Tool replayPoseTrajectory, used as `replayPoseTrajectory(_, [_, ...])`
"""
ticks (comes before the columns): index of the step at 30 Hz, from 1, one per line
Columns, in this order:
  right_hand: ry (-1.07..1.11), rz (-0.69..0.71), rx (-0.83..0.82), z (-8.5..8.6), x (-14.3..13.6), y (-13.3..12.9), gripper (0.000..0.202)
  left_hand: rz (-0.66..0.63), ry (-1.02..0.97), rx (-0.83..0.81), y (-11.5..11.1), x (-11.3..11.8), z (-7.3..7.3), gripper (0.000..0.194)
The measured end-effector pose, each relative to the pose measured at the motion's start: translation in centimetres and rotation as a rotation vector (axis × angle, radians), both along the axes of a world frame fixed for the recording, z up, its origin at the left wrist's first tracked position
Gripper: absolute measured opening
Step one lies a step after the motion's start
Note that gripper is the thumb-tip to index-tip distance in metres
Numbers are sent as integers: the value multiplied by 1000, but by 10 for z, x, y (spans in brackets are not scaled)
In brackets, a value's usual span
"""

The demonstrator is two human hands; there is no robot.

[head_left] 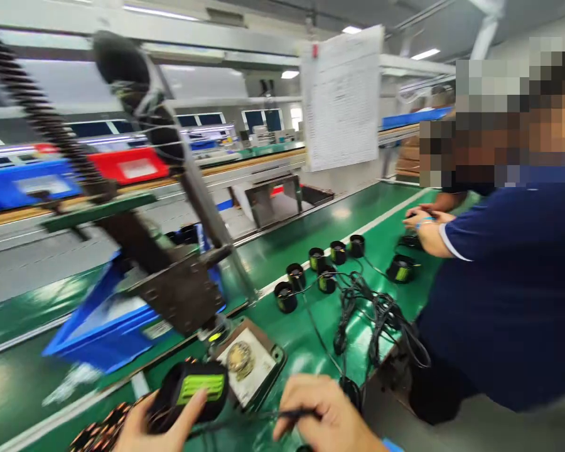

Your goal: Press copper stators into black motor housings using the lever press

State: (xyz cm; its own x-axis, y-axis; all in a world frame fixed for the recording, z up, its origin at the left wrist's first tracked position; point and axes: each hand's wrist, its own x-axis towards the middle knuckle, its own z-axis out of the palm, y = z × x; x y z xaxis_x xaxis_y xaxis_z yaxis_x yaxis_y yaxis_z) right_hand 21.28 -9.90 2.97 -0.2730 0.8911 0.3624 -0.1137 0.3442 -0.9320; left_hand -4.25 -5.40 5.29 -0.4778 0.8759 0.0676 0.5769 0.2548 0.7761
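Low at the left, my left hand point(162, 417) is closed round a black cylindrical part point(172, 383) with a bright green label. My right hand point(317, 408) pinches a black cable point(282, 414) that runs from beside that part. Between and beyond my hands is the base plate point(252, 364) of a bench press, with a round metal piece on it. The press head point(181, 292) leans above, to the left. Copper-and-black coiled pieces point(101, 433) lie under my left hand, partly hidden.
Several black cylinders point(327, 279) and bundled black cables point(371, 314) lie on the green table point(296, 345). A blue bin point(117, 339) sits at the left. A person in dark blue point(513, 301) works at the right. A paper sheet point(343, 103) hangs ahead.
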Motion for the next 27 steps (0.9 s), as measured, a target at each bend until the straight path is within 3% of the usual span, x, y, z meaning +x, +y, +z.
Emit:
replayPoseTrajectory(4, [-9, -289, 244, 12, 14, 51, 33, 109, -43, -107, 4, 10, -10, 81])
replayPoseTrajectory(7, [-105, -450, 430, 11, 18, 89, 36, 171, -20, -142, 9, 25, -12, 83])
replayPoseTrajectory(9, [-170, -506, 462, 4, 19, 112, 36, 200, 14, -177, 9, 32, -14, 81])
replayPoseTrajectory(16, [-371, -554, 248, -30, 1, 175, 37, 220, 86, -225, 23, 49, -28, 69])
replayPoseTrajectory(20, [-569, -501, 120, -30, -8, 200, 35, 185, 155, -210, 38, 64, -24, 60])
replayPoseTrajectory(22, [-656, -431, 104, -17, -4, 206, 40, 172, 195, -224, 43, 72, -22, 57])
replayPoseTrajectory(24, [-697, -377, 143, 12, 4, 207, 47, 180, 231, -194, 45, 80, -25, 53])
replayPoseTrajectory(27, [-640, -373, 300, 84, 9, 207, 59, 191, 228, -73, 43, 87, -40, 58])
